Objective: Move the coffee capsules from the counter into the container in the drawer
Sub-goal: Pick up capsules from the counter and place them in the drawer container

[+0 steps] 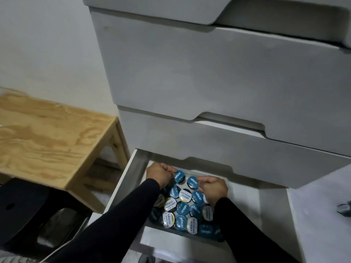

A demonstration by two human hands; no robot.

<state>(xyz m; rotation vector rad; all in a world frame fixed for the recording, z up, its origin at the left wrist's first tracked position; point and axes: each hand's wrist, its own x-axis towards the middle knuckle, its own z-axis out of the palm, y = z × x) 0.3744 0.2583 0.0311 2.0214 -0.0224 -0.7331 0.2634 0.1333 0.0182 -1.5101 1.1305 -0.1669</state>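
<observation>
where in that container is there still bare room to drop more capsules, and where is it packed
Bare white floor shows at the far end of the container, between the left hand and right hand, around the two blue capsules they hold. The near half is crowded with capsules lying edge to edge. The drawer floor right of the container is also bare.

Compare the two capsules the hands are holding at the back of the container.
The left hand grips a blue-lidded capsule farther back; the right hand holds a blue-lidded capsule nearer the pile. The left one's dark body shows below its lid; the right one shows mostly lid. Both lids carry white lettering.
</observation>
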